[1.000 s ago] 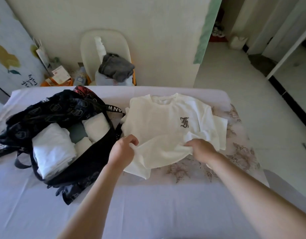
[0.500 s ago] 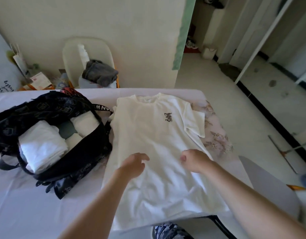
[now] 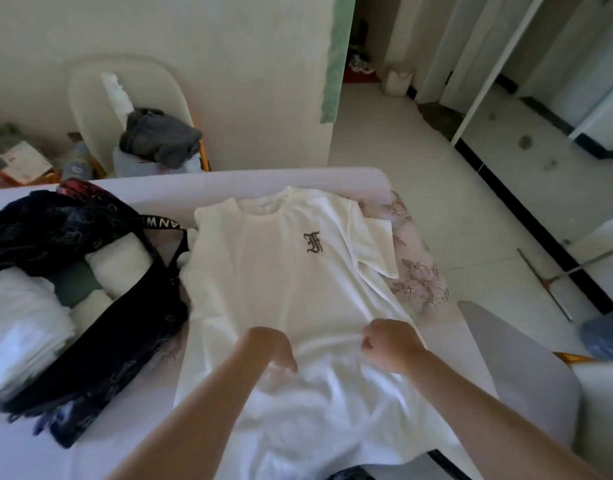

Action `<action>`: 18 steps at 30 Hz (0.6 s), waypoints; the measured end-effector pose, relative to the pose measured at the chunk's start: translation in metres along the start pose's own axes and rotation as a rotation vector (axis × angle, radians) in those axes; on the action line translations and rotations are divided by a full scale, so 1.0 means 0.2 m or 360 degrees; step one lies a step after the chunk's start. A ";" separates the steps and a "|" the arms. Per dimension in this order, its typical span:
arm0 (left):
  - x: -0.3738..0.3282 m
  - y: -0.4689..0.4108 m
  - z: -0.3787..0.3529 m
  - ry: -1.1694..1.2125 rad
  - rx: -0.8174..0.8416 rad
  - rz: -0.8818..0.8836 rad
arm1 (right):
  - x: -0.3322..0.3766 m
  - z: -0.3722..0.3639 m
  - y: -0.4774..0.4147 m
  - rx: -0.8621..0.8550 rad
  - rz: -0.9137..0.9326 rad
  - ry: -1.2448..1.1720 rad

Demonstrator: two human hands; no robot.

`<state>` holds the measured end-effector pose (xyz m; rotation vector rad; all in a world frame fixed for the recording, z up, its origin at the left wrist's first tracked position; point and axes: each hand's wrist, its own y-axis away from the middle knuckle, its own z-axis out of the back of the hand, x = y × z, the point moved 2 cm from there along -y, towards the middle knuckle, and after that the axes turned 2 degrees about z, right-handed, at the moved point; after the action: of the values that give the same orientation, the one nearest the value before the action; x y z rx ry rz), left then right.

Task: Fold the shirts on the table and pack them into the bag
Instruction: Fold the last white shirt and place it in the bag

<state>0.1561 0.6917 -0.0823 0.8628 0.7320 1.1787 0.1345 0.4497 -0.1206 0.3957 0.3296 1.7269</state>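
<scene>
The white shirt [image 3: 284, 271] lies face up on the table [image 3: 229, 181], collar at the far side, chest logo showing, hem end hanging over the near edge toward the person. It's prob. spread flat like this so the sides can be folded in evenly. The top is smooth; it's rumpled only near the hands. The sleeve [image 3: 371, 244] on the person's right lies out flat over the floral part of the cloth, not yet folded in.

The bag [image 3: 132, 323] sits open on the person's left, touching the shirt's edge, w/ folded whites [image 3: 24, 317] already inside. Mouth up & close by, so a finished bundle has a short trip.

Both forearms reach forward from the near edge, hands side by side on the shirt's lower half, near each other but apart. The right hand [image 3: 393, 344] is knuckles-up, fingers curled, pinching a ridge of fabric, and creases run out from it. The left hand [image 3: 272, 348] bends down at the wrist, fingers curled toward the cloth. Whether it pinches or only presses I can't tell, as the back of the hand covers the fingertips.

Step in hand looks like straightening before the first fold, i.e. this shirt is still unfolded and packing it is some way off.
</scene>
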 end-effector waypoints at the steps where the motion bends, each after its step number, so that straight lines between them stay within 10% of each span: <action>1: -0.03 -0.01 0.06 -0.0017 0.0053 -0.0001 | -0.02 0.05 -0.04 -0.0020 -0.0028 -0.0042; 7: -0.20 -0.30 0.47 0.0270 -0.0752 -0.0163 | -0.31 0.33 -0.40 -0.0631 -0.0244 -0.0421; 18: -0.43 -0.91 0.97 0.0127 -0.1257 -0.0407 | -0.87 0.31 -0.94 0.0020 -0.0461 -0.0015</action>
<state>0.3860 0.5450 -0.1413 0.0607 0.3639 1.1390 0.3570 0.3145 -0.1598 0.3470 0.3722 1.4399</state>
